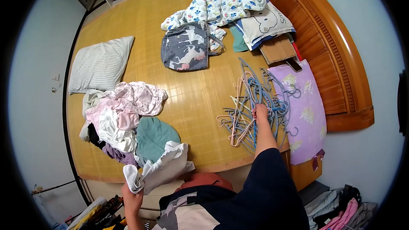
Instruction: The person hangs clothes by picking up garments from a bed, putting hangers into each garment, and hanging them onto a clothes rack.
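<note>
My left hand (133, 196) is closed on a white garment (167, 164), which hangs in folds past the front edge of the bed. My right hand (260, 113) reaches into a tangled pile of clothes hangers (251, 89), mostly blue with some pink ones, and its fingers are closed on a hanger there. Which hanger it grips is partly hidden by the tangle. Left of centre lies a heap of clothes, with a green garment (156, 138), a white one (114, 132) and a pink patterned one (138, 96).
A striped pillow (102, 64) lies at the far left of the bed (187, 98). Toward the back are a unicorn tote bag (186, 47) and a patterned quilt (226, 2). A purple pillow (304, 110) sits by the wooden headboard (328, 51), near a phone (293, 64).
</note>
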Demonstrator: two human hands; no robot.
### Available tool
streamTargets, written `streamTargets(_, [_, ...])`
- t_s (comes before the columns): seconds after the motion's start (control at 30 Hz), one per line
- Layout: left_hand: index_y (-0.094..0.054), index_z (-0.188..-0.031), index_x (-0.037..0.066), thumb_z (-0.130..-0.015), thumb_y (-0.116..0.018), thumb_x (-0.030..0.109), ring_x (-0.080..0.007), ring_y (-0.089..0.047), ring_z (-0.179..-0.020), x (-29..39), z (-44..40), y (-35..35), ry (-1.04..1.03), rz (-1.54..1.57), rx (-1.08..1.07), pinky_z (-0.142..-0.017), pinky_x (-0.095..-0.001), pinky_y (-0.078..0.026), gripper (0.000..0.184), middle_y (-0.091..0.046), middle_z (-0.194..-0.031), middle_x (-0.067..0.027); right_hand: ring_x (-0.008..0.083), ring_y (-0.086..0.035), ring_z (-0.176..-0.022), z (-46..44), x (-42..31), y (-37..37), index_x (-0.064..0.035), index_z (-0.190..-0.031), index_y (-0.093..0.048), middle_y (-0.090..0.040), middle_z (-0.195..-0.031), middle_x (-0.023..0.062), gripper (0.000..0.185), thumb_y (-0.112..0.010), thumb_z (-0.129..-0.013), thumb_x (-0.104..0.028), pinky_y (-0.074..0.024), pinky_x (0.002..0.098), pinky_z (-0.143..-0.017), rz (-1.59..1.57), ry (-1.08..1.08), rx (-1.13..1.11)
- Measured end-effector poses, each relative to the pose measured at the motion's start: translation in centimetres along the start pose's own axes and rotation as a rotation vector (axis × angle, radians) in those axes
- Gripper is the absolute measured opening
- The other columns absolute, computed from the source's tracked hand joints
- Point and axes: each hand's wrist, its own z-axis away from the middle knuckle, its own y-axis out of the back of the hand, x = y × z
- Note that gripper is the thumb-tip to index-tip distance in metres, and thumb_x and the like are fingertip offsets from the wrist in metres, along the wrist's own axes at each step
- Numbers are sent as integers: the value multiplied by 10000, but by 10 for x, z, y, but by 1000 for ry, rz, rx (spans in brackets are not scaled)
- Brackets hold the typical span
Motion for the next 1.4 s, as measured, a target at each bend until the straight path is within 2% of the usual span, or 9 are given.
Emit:
streamTargets(0.07, [-609, -938, -19, -759, -628, 1, -235, -620, -706, -4, 1, 1, -24, -15, -5, -658, -319, -469, 181, -633, -780, -138, 157, -536, -476, 5, 0, -4, -34, -841, -485, -571, -629, 94, 129, -483, -888, -154, -364, 263, -382, -131, 4, -18])
streamTargets(0.3, [-606, -953, -9, -748, -635, 2, -306, -632, -747, 0, 4, 8, -30, -42, -5, -680, -334, -476, 208, -642, -814, -153, 159, -577, -581, 36, 2, -16, -48, -959, -462, -604, -749, 104, 139, -466, -944, -185, -429, 258, -483, -276, 263, -126])
streamTargets(0.43, [-607, -960, -8, -744, -639, 7, -300, -634, -773, -19, 9, 24, -68, -94, 102, -704, -341, -478, 219, -643, -841, -157, 203, -605, -759, 89, 6, -26, -16, -997, -475, -604, -882, 130, 122, -497, -914, -104, -489, 308, -668, -360, 455, -307])
streamTargets(0.67, [-612, -909, -19, -781, -685, 62, -244, -619, -678, -20, 20, 57, -99, 0, 261, -652, -308, -473, 169, -648, -776, -127, 95, -507, -602, 137, -38, -83, -30, -974, -514, -572, -741, 41, 139, -540, -912, -153, -398, 225, -565, -389, 457, -316])
streamTargets(0.73, [-610, -897, -25, -789, -683, 67, -219, -616, -669, -19, 24, 66, -108, 14, 319, -635, -303, -469, 159, -653, -773, -118, 55, -441, -557, 132, -48, -96, -30, -950, -538, -529, -674, -3, 177, -533, -931, -205, -352, 209, -519, -181, 467, -296])
streamTargets(0.87, [-611, -927, -24, -788, -685, 55, -220, -637, -729, -28, 34, 84, -129, -8, 367, -682, -298, -481, 176, -654, -799, -114, 17, -350, -558, 164, -39, -138, -20, -917, -567, -433, -642, -72, 203, -538, -938, -220, -267, 198, -487, 135, 835, -323])
streamTargets(1.13, [-620, -1003, 2, -719, -698, -46, -239, -645, -806, -43, 48, 120, -374, -153, 527, -727, -312, -495, 298, -656, -910, -120, 20, -391, -558, 262, 1, -169, -30, -938, -608, -451, -639, -69, 121, -613, -893, -142, -304, 189, -490, -77, 635, -631])
streamTargets(1.27, [-631, -998, 4, -719, -704, -42, -230, -647, -808, -35, 53, 141, -363, -180, 558, -732, -301, -494, 291, -660, -892, -107, 28, -393, -563, 298, -1, -170, -6, -988, -648, -492, -656, -62, 177, -614, -892, -151, -292, 194, -490, 52, 740, -736])
streamTargets(1.4, [-634, -997, 4, -711, -719, -30, -226, -650, -788, -30, 62, 156, -373, -196, 602, -716, -302, -499, 300, -665, -886, -100, 61, -503, -679, 328, -15, -155, -20, -931, -698, -605, -747, -21, 152, -624, -881, -142, -399, 219, -592, 210, 685, -941])
